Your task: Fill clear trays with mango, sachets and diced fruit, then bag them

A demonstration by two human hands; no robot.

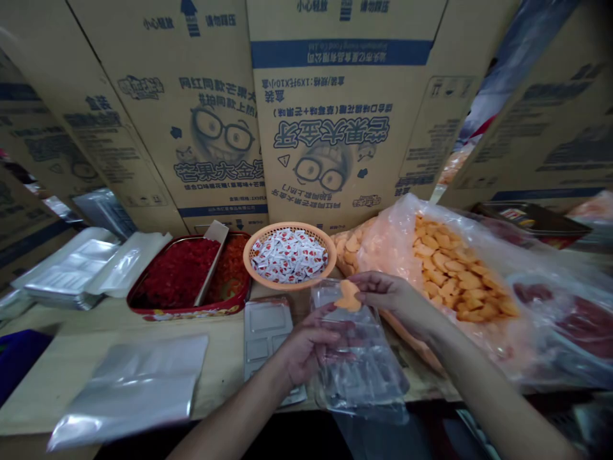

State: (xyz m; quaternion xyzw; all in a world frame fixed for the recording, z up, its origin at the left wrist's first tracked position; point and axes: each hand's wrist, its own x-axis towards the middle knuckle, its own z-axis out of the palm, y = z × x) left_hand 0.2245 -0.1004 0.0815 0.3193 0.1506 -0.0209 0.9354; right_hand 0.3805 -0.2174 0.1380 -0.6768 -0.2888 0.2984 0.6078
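Pinched between thumb and bent forefinger of the right hand (pixel 395 295), a flat orange sweet (pixel 348 296), long axis unclear, just above a clear plastic blister tray (pixel 361 358), the left hand (pixel 306 351) farther off, fingers spread behind the plastic.

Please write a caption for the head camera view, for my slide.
Right hand holds an orange candy piece over a clear plastic tray in the left hand.

cartons (pixel 345 134): matt corrugated cardboard | tabletop (pixel 62 390): smooth pale wood | pouch (pixel 129 390): glossy metallic film | tray (pixel 364 364): clear glossy plastic
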